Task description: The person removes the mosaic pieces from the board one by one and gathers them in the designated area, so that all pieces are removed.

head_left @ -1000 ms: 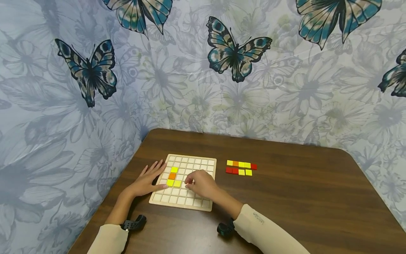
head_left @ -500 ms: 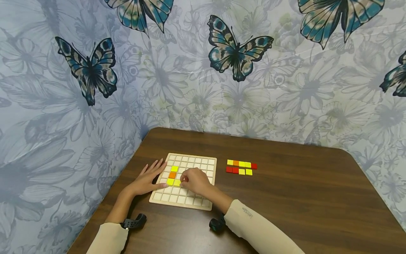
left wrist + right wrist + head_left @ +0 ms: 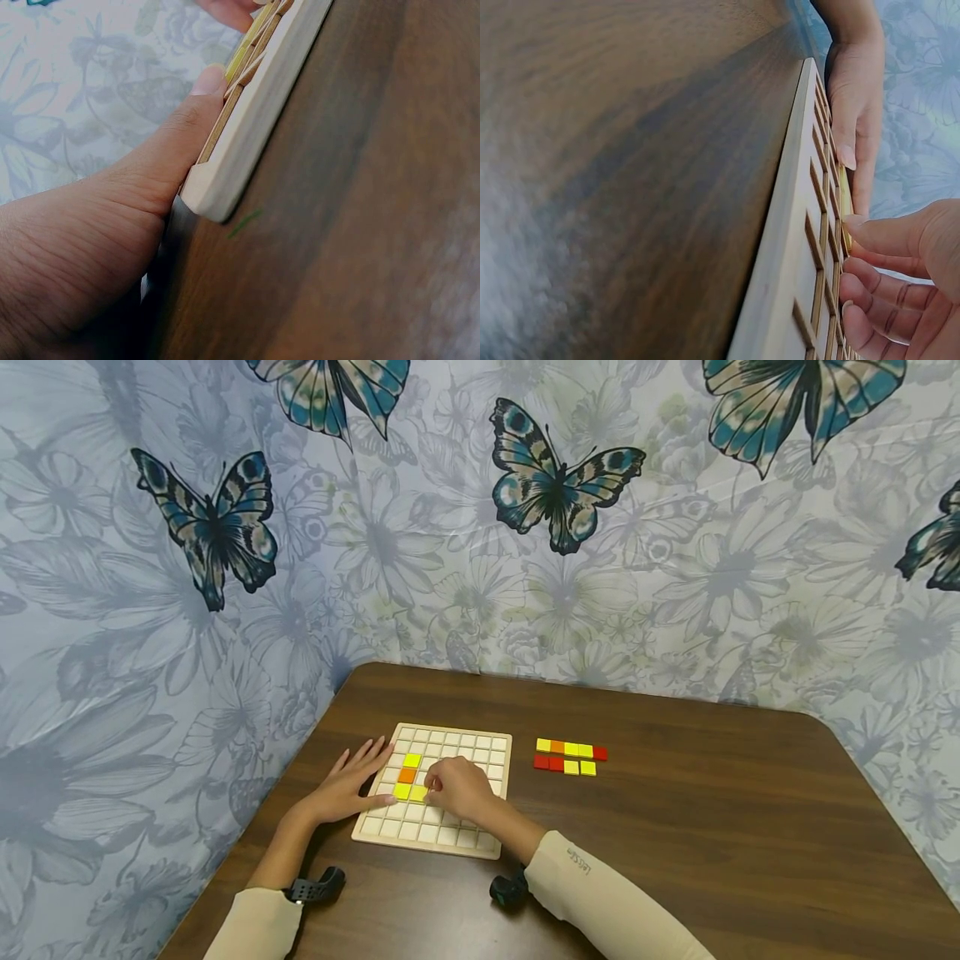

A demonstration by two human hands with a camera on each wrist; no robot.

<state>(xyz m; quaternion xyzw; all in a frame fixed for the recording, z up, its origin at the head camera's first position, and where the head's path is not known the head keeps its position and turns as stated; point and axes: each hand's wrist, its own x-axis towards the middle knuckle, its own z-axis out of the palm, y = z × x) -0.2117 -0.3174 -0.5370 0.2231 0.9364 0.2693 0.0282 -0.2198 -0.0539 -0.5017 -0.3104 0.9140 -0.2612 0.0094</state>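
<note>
On the table lies a light wooden grid board (image 3: 465,845) with pale square cells. A yellow tile (image 3: 412,761), an orange tile (image 3: 407,775) and another yellow tile (image 3: 402,792) sit in its left part. My left hand (image 3: 341,793) rests spread along the board's left edge, its thumb near the lower left yellow tile. At the right edge of a third yellow tile (image 3: 417,793), my right hand (image 3: 463,792) pinches with thumb and forefinger. That contact shows in the right wrist view, thumb (image 3: 885,234) against the yellow edge; the hand partly covers the board's middle.
Right of the board lie two short rows of loose tiles, an upper row of yellow, orange and red tiles (image 3: 572,749) and a lower one of red and yellow tiles (image 3: 564,766). Behind the brown table (image 3: 675,810) hangs a butterfly-patterned backdrop (image 3: 420,568).
My right hand has moved left across the board, from beside the right-hand yellow tile onto its edge, then stayed there. My left hand and the loose tiles have kept their places.
</note>
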